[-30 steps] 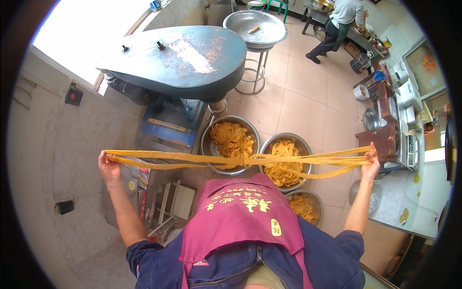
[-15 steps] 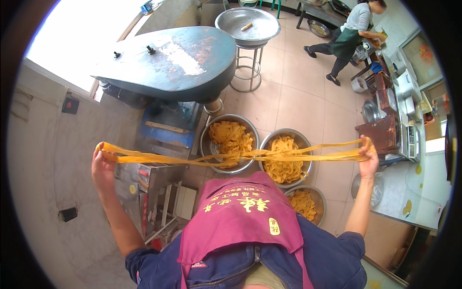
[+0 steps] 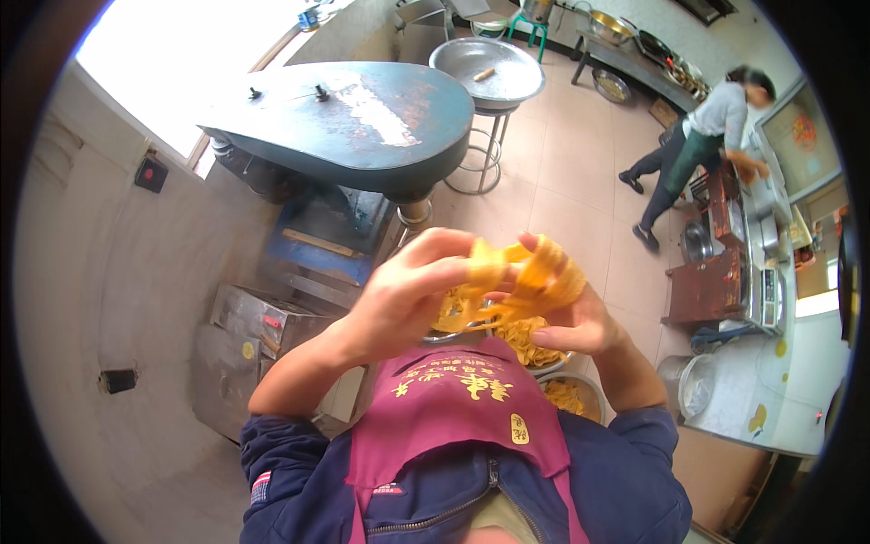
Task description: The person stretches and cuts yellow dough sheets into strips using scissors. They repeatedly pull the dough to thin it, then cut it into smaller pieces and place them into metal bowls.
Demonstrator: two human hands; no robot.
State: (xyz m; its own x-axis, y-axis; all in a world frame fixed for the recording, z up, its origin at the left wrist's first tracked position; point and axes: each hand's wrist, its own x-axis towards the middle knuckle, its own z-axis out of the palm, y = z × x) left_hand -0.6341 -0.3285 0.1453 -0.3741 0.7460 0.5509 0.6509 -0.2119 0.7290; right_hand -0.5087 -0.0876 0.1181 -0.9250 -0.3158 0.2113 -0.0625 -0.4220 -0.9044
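Observation:
Wide yellow noodles are gathered in folded loops between my two raised hands, in front of my chest. My left hand grips one end with bent fingers. Loops lie over the fingers of my right hand, its thumb reaching out below them. Beneath my hands, more yellow noodles fill a round metal basin. Another basin to its left is mostly hidden by my left hand. A third metal basin with noodles stands nearer me, partly behind my right forearm.
A machine with a large dark metal cover stands ahead on the left. Beyond it, a wide metal basin rests on a stand. A co-worker leans over the cluttered counter at right. A glass-topped table stands near my right.
My hands have come in from far apart to close together, and the long stretched noodles are now folded into loops. The co-worker has moved right to the counter. My view has shifted slightly.

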